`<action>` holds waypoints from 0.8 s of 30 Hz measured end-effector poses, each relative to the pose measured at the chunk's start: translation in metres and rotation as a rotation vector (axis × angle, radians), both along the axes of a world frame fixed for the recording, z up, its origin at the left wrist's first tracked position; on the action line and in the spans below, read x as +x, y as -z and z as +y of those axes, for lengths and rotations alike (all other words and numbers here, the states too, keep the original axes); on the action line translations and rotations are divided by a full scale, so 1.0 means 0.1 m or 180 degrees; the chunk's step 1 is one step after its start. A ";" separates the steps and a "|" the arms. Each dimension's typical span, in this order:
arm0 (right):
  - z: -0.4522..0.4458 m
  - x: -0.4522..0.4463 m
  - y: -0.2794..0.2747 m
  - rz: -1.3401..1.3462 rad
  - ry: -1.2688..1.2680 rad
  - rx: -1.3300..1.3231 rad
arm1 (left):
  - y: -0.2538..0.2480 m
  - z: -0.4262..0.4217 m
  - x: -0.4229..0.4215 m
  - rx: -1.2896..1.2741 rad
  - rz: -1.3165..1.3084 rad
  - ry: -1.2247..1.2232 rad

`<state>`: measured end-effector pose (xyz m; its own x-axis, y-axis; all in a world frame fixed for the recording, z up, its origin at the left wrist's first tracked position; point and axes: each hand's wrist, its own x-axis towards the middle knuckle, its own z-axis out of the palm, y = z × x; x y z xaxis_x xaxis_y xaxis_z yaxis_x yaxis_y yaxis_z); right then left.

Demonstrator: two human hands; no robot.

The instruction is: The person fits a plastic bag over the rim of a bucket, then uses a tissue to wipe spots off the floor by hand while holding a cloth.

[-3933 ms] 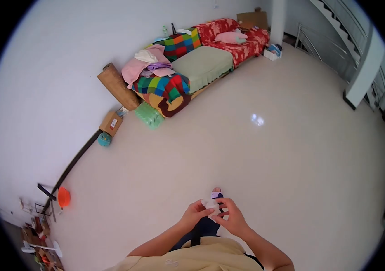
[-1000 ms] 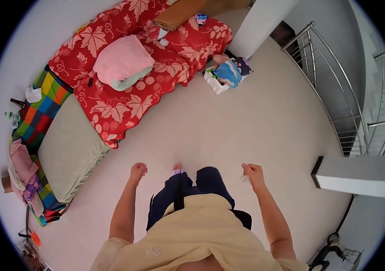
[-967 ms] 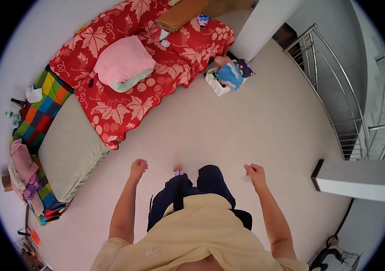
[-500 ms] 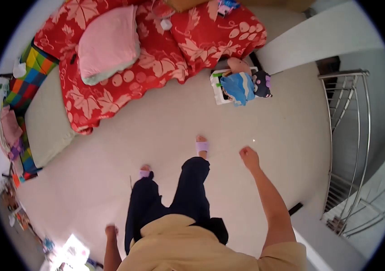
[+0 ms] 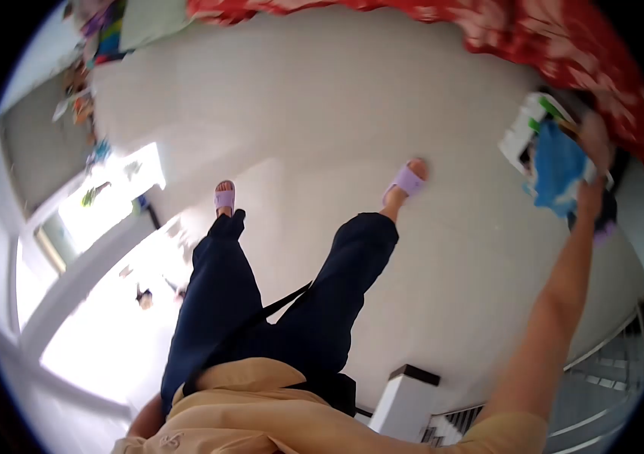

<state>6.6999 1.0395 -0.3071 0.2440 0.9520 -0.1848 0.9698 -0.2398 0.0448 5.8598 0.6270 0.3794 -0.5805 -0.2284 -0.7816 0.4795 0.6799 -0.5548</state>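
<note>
My right arm reaches out to the upper right, and my right hand (image 5: 592, 181) is over the edge of a white box (image 5: 518, 135). A blue cloth (image 5: 558, 163) lies in and over that box. Blur hides the fingers, so whether they touch or grip anything cannot be made out. A dark plush thing with a purple part (image 5: 605, 223) sits just below the hand. Only the forearm of my left arm shows at the lower left, beside my dark trousers; the left hand is hidden behind my body.
A sofa with a red leaf-patterned cover (image 5: 564, 45) runs along the top right. A pillar (image 5: 406, 401) and a stair railing (image 5: 609, 363) stand at the bottom right. Bright light comes through an opening (image 5: 102, 204) at the left. My feet wear purple slippers (image 5: 225, 198).
The view has turned, and the box and red sofa now lie at the upper right. My right hand has moved from above the bare floor to the box. My left hand has gone out of sight.
</note>
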 end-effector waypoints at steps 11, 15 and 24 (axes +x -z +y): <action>-0.09 -0.65 -0.24 0.0040 0.0675 -0.1034 | -0.16 -0.39 0.96 -0.0278 0.0021 -0.0630; -0.46 -0.76 -0.21 0.0273 -0.0215 -0.0861 | -0.13 -0.62 1.06 -0.0203 -0.0036 -0.0794; -0.94 -2.35 -1.47 0.1242 0.0121 -0.0767 | 0.21 -1.30 1.13 0.0173 -0.0242 -0.1215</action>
<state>6.4650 0.9456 -0.1605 0.1461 0.8624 -0.4848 0.9159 -0.3031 -0.2632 5.9730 0.4974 0.3587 -0.4016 -0.3738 -0.8360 0.2247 0.8448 -0.4856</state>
